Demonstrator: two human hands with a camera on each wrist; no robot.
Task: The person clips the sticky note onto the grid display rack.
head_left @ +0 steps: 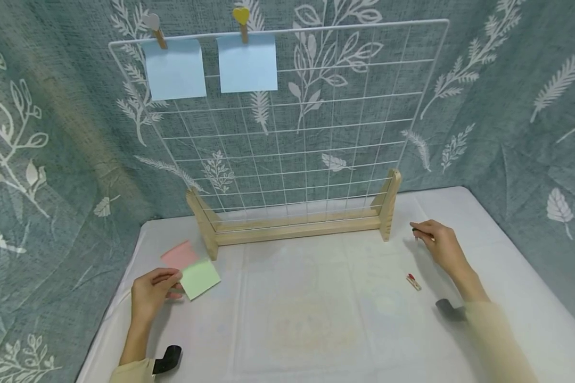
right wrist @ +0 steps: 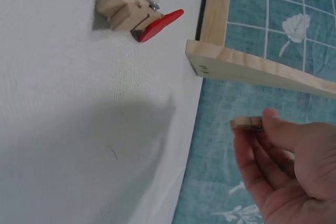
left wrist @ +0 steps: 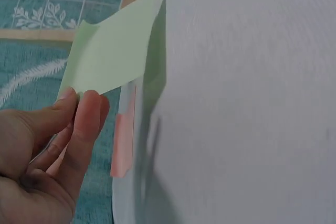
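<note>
At the table's left side my left hand (head_left: pixel 148 293) pinches a pale green paper note (head_left: pixel 200 279) by one corner between thumb and fingers. In the left wrist view the note slants up from the fingertips, its shadow on the white cloth. A pink note (head_left: pixel 179 255) lies partly behind it in the head view. My right hand (head_left: pixel 442 247), raised to the right of the grid stand, holds a small wooden clothespin (right wrist: pixel 247 124) between thumb and fingers; its far end is hidden by the thumb. Below that hand, a clothespin with a red top (head_left: pixel 413 282) lies on the cloth.
A white wire grid (head_left: pixel 306 130) stands upright in a wooden base (head_left: pixel 297 232) at the back. Two light blue sheets (head_left: pixel 174 69) hang from its top bar, held by a white heart clothespin (head_left: pixel 152 22) and a yellow heart clothespin (head_left: pixel 241 17). Patterned curtains surround the table.
</note>
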